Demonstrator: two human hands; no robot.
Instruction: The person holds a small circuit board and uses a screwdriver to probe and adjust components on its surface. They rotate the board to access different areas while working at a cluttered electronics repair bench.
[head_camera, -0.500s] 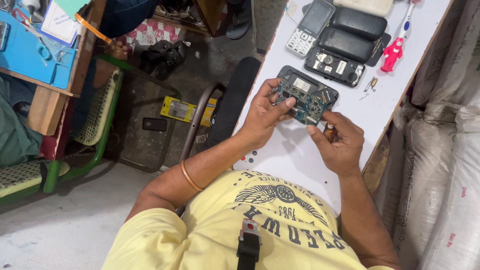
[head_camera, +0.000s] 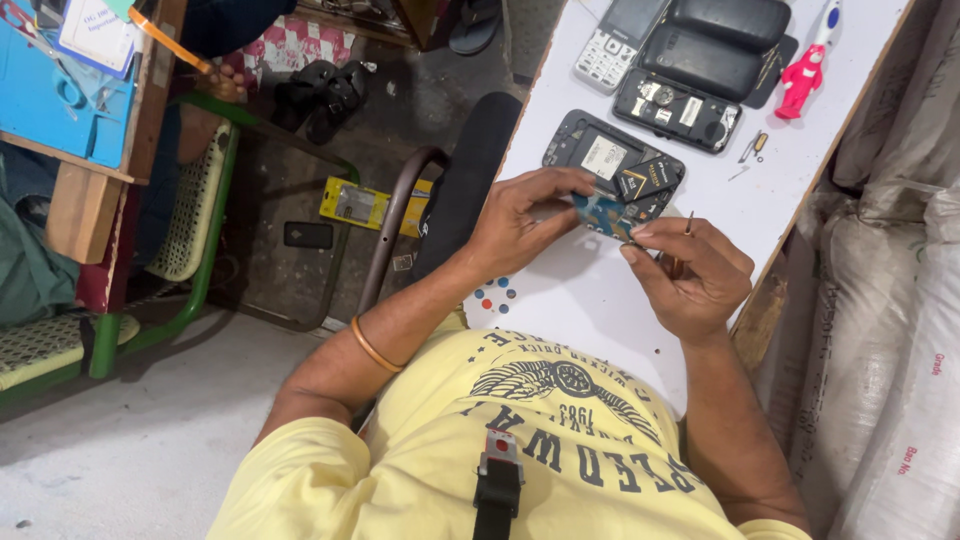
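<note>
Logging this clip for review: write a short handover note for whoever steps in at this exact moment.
Left hand: pinches the blue circuit board at its near edge.
Right hand: holds the board's other end, with a thin metal tool between its fingers.
Opened phone body lies on the white table, just beyond the board; more phones and a red and white figure sit farther up.
Done: phone is open, back off.
Left: board is not yet fully out; nothing reassembled.

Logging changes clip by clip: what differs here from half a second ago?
The left hand has lifted a small blue circuit board off the opened phone body, which now lies bare. The right hand still pinches a thin tool. The other phones on the white table stayed put.
</note>
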